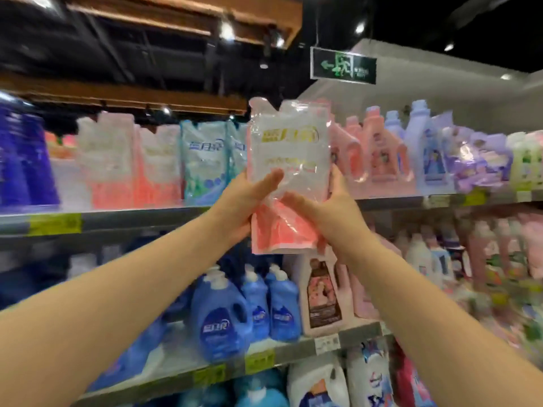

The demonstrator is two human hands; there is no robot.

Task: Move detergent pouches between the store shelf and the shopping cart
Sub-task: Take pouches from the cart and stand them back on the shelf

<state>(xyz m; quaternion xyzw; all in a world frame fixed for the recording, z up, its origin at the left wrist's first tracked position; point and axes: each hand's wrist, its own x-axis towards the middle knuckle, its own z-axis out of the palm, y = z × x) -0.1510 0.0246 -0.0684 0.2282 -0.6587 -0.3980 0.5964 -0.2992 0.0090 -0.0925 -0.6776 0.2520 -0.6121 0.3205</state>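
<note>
Two hands on one detergent pouch (289,160), centre frame, held upright in the air just in front of the top shelf (117,218), not resting on it. Left hand (244,207) grips the left edge, thumb laid across the front, fingers curled behind. Right hand (329,212) grips the lower right side, thumb in front, fingers wrapped round the edge. Two-handed hold likely because the pouch is soft and liquid-heavy and would sag from one corner. Matching pouches (132,163) stand in a row left of centre, probably its slot; can't tell if it's going on or coming off. Blue bottles (223,315) one shelf below. Shopping cart not in view.
</note>
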